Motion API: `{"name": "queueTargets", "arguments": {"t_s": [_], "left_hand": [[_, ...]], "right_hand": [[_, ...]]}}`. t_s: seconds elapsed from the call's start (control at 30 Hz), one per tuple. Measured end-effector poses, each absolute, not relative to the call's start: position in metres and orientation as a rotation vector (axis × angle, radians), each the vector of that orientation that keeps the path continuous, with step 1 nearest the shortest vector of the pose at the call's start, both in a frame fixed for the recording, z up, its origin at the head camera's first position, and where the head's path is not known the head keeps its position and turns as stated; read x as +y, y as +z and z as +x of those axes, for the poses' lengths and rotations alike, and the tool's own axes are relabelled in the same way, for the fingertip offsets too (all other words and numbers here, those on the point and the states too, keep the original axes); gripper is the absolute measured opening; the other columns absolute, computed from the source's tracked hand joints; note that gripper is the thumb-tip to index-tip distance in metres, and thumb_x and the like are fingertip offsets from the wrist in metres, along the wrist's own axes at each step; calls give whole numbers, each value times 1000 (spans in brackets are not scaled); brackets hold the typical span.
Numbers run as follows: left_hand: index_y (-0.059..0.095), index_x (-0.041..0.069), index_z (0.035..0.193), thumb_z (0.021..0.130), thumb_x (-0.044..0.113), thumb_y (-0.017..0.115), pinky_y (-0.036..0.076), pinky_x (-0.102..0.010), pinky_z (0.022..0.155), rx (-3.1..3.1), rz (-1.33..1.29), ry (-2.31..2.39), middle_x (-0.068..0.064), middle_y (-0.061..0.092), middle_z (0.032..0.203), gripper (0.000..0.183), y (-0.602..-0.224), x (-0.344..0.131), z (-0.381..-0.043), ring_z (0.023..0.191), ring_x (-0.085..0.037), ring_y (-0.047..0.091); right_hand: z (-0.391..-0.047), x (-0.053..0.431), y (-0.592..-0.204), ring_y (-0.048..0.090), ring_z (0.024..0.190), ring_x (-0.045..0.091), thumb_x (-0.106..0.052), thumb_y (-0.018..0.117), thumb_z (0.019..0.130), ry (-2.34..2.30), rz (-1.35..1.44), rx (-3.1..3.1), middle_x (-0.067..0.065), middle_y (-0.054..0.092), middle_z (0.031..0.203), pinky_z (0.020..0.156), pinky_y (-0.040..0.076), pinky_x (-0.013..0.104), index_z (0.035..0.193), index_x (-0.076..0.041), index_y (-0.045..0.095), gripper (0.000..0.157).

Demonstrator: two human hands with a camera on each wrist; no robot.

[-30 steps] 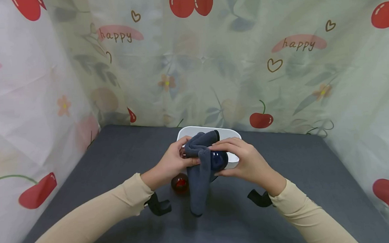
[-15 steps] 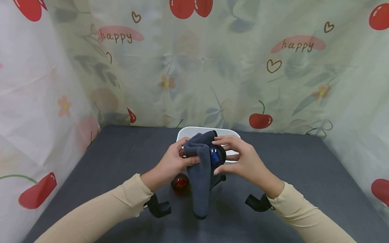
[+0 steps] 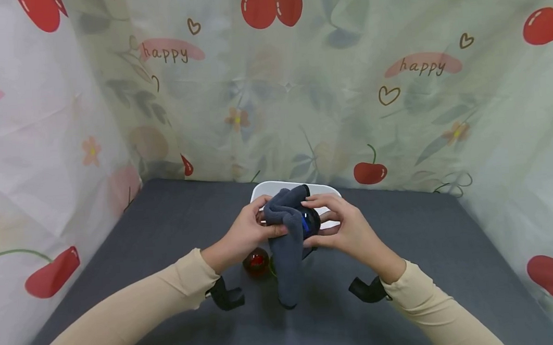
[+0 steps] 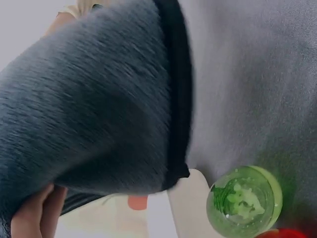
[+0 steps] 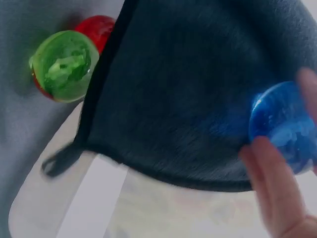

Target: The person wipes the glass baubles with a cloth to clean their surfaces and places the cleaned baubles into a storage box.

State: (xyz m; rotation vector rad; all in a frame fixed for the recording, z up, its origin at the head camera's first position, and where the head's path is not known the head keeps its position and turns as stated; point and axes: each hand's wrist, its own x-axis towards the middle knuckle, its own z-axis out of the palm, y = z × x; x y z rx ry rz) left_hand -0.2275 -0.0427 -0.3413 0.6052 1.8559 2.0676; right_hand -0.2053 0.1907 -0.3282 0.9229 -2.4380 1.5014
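A dark grey cloth (image 3: 288,265) with black edging hangs from my left hand (image 3: 242,234), which grips its bunched upper part. My right hand (image 3: 349,223) holds a clear blue ball (image 3: 311,220) between curled fingers and thumb, against the cloth's right side. In the right wrist view the blue ball (image 5: 282,124) shows a shape inside it, too blurred to name. The cloth (image 4: 99,99) fills much of the left wrist view and hides most of my left fingers (image 4: 39,215).
On the dark table (image 3: 204,218), a red ball (image 3: 256,262) lies below my left hand. Beside it is a clear green ball (image 5: 66,67), mostly covered by the cloth in the head view. A white tub (image 3: 272,185) stands behind my hands.
My right fingers have shifted on the blue ball and spread more around it. The cloth's hanging end has swung slightly right. My left hand keeps its grip in nearly the same place.
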Motion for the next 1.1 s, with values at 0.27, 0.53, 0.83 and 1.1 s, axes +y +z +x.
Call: {"name": "queueTargets", "arguments": {"t_s": [0.27,0.53,0.83,1.1], "left_hand": [[46,0,125,84,-10,68,57,-31,76,1914,625,2047,-18,62,114,48,-338,-45,-229,88,-15,66],[43,4,132,85,-6,68,57,-33,79,1844,590,2034,-19,61,118,54,-340,-48,-228,94,-17,65],[46,1,126,83,-9,68,58,-32,74,1879,639,2039,-17,61,113,50,-341,-48,-227,87,-17,66],[46,6,131,89,1,67,57,-32,80,1845,577,2035,-16,56,125,47,-339,-51,-229,97,-18,63]], "right_hand": [[-209,193,-333,71,77,16,-4,85,71,1558,922,-2383,12,59,120,71,59,30,128,-11,59,64],[-213,192,-339,69,75,16,2,81,74,1582,1035,-2369,16,53,131,67,59,31,139,-5,51,72],[-214,195,-337,69,89,14,-8,86,70,1415,982,-2334,7,68,106,74,58,28,123,-11,65,58],[-211,192,-334,67,88,19,-4,84,70,1415,1012,-2340,11,58,128,76,58,29,134,-7,57,70]]}}
